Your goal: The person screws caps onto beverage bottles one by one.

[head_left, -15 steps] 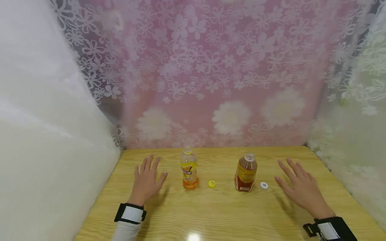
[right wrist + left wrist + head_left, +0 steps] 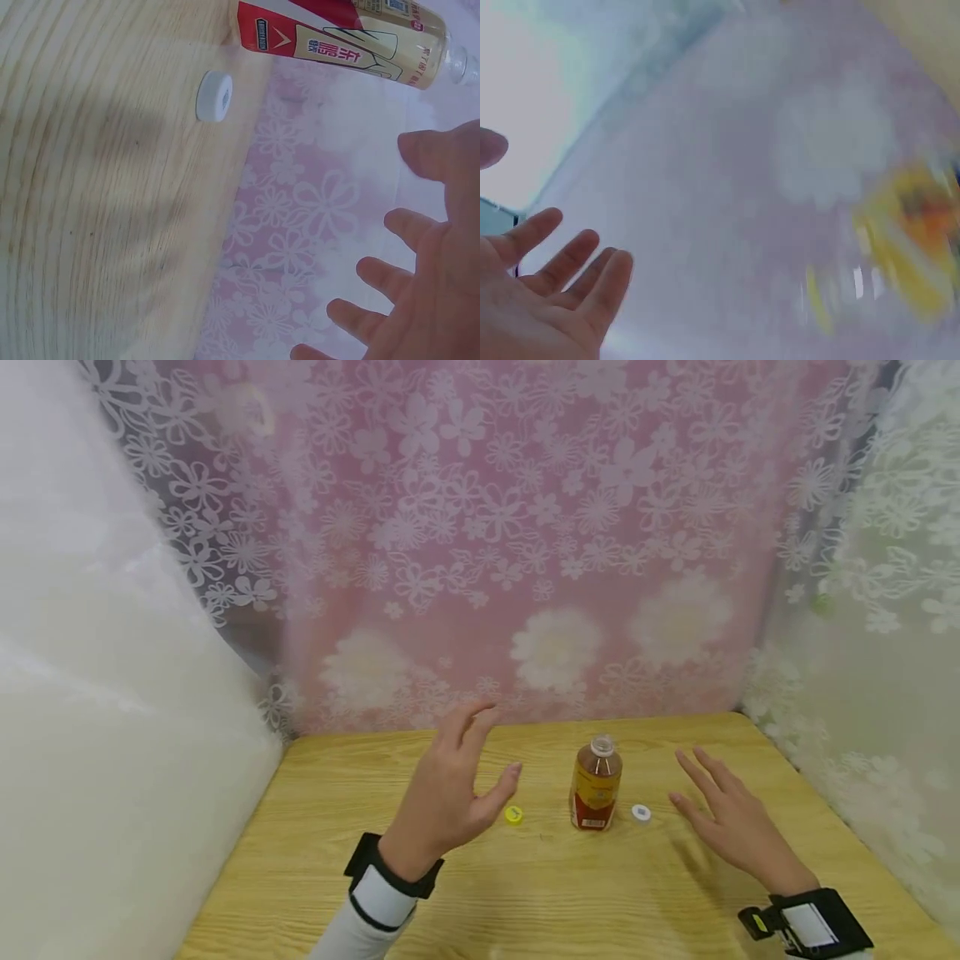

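Well, left hand (image 2: 438, 789): fingers spread, near yellow bottle (image 2: 911, 251).
Right hand (image 2: 738, 827): fingers spread, near white cap (image 2: 641, 812).
Yellow bottle: blurred, yellow-and-orange label.
White cap: round, dark square print, on bench (image 2: 592, 902) beside brown bottle (image 2: 597, 787), which stands upright, red-and-gold labelled.

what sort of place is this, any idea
Probably a small curtained-off recording booth, though the room beyond is hidden: a floral curtain hangs behind the table, a white sheet closes the left side, and the person wears wrist straps.
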The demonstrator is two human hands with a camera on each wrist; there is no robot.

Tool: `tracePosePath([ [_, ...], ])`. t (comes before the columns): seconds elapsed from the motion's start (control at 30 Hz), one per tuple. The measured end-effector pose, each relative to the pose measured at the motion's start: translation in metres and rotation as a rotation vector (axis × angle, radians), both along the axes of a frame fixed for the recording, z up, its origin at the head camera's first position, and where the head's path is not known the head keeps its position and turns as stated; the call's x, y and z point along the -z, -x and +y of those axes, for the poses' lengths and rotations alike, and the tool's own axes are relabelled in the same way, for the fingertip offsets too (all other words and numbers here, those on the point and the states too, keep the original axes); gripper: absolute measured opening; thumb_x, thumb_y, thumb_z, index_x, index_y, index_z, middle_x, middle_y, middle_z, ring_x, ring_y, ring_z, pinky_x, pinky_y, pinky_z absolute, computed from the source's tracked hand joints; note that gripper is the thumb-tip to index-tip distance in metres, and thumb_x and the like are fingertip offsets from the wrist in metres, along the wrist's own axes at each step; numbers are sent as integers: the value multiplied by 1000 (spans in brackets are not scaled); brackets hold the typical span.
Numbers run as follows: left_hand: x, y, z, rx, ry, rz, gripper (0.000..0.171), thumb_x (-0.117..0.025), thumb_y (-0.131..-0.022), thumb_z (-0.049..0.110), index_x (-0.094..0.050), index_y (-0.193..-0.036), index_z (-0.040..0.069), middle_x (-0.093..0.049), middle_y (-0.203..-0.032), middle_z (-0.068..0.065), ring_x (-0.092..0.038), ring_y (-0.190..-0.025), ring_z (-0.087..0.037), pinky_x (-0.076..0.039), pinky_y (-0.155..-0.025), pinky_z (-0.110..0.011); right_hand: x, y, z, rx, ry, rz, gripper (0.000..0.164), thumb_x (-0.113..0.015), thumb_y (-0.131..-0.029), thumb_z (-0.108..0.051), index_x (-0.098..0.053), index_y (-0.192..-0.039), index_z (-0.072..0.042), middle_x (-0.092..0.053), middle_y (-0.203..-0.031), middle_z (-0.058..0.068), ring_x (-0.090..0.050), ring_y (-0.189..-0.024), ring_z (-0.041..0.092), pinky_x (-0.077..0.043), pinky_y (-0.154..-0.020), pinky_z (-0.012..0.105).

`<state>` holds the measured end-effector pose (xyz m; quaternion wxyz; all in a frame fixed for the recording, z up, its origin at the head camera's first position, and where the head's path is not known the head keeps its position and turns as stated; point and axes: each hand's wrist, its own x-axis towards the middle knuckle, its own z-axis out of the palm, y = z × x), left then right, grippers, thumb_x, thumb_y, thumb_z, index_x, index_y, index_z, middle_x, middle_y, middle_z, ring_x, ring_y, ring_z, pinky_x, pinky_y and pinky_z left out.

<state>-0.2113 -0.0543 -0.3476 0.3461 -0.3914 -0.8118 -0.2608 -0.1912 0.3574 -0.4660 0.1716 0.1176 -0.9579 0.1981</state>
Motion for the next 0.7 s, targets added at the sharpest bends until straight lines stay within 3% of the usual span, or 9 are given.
tracePosePath([
  [0.07, 4, 10, 27, 45, 35, -75, 66, -63, -99, 40, -38, -154, 13, -42, -152, -9, -61, -99, -19, -54, -72, -28, -1, 0, 0, 1, 2, -1, 74, -62, -103, -33, -22, -164, -21, -24, -163, 26, -30, -138, 60, -32, -92, 80],
  [0.13, 16, 26, 50, 70, 73, -151, 72, -63, -98, 45, -34, -156, 15, -39, -154, -8, -62, -98, -17, -55, -72, -27, -2, -2, 0, 8, 10, 0, 74, -62, -103, -32, -22, -164, -21, -24, -163, 26, -31, -137, 60, -32, -91, 80],
  [0.2, 32, 42, 69, 75, 106, -254, 79, -64, -96, 51, -30, -158, 16, -35, -157, -7, -62, -109, -19, -57, -78, -29, -4, -3, 0, 10, 17, 3, 73, -62, -103, -33, -23, -164, -21, -25, -162, 26, -32, -137, 60, -33, -91, 80],
  [0.27, 51, 57, 85, 80, 131, -376, 88, -66, -93, 58, -26, -160, 18, -30, -161, -6, -53, -131, -23, -56, -94, -36, -5, -4, 0, 14, 20, 4, 73, -62, -103, -34, -24, -163, -21, -26, -162, 27, -32, -137, 60, -33, -93, 80],
  [0.33, 71, 67, 97, 88, 136, -506, 98, -69, -88, 64, -22, -161, 19, -27, -163, -6, -46, -140, -25, -53, -101, -40, -5, -5, 0, 14, 18, 0, 72, -61, -103, -35, -24, -163, -21, -26, -162, 27, -32, -137, 60, -33, -93, 79],
  [0.4, 90, 75, 108, 112, 116, -633, 106, -74, -82, 65, -20, -162, 21, -26, -163, -6, -43, -142, -26, -50, -105, -44, -5, -6, 1, 16, 23, -14, 73, -61, -104, -34, -22, -164, -22, -24, -164, 25, -30, -139, 60, -32, -94, 80],
  [0.5, 112, 82, 122, 153, 65, -763, 110, -81, -77, 63, -22, -161, 23, -30, -160, -6, -44, -141, -25, -48, -108, -46, -4, -7, 4, 26, 22, -23, 73, -60, -104, -36, -21, -164, -23, -23, -165, 24, -30, -139, 59, -32, -93, 81],
  [0.7, 135, 88, 135, 208, 4, -847, 94, -86, -80, 44, -33, -154, 23, -45, -147, 2, -51, -131, -12, -48, -107, -35, 3, -6, 2, 26, 20, -21, 73, -61, -103, -35, -23, -164, -22, -24, -164, 23, -33, -137, 58, -33, -92, 80],
])
